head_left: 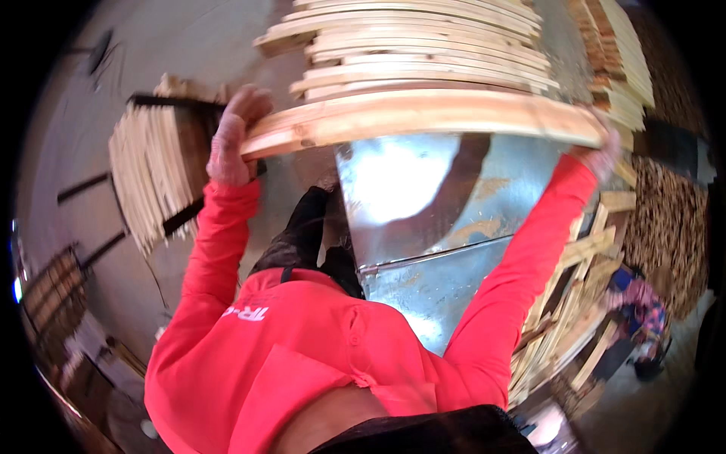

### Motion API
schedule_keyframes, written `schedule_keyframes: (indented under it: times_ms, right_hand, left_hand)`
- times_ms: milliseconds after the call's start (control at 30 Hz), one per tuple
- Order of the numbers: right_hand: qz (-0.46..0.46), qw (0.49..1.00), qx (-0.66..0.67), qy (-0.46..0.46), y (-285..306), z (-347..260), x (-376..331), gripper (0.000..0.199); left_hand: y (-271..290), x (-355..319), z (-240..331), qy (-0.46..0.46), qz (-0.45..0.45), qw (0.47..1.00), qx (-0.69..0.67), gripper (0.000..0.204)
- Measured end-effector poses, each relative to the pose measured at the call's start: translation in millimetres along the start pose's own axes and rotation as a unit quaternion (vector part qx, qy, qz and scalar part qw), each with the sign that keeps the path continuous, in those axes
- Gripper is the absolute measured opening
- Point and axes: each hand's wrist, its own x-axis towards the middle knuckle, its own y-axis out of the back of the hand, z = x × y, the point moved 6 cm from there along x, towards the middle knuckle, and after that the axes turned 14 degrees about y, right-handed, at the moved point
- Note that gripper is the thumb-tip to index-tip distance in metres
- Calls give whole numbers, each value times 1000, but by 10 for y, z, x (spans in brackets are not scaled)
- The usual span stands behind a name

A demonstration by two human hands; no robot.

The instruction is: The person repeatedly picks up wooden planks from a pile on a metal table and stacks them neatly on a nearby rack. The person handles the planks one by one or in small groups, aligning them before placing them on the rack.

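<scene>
A long pale wooden board (pixel 423 113) spans the space between my two hands, with both arms stretched forward. At its left end my left hand (pixel 233 136) is closed round the wood. My right hand (pixel 601 151) grips the opposite end, its fingers partly hidden and a little blurred. Just beyond the board lies a stack of similar wooden boards (pixel 423 45). Below it is a shiny metal tabletop (pixel 499 181), apart from the board and in front of my body.
Another stack of boards (pixel 155 163) rests on a dark metal frame at the left. Loose timber pieces (pixel 560 303) lean at the right, with a crouching person (pixel 639 314) beside them. More stacked wood (pixel 624 57) stands at the far right, near a large brown pile (pixel 665 234).
</scene>
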Motion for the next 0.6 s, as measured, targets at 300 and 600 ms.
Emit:
schedule_keyframes:
  times_ms: [300, 600]
  right_hand:
    - [-91, 982, 135, 96, -1533, -1224, -1167, 36]
    - [-134, 990, -23, 32, -1802, -171, -3017, 30]
  left_hand:
    - [-494, -2418, -294, -92, 42, 794, 599, 70]
    - [3229, -2454, 339, -95, 513, 813, 260, 44]
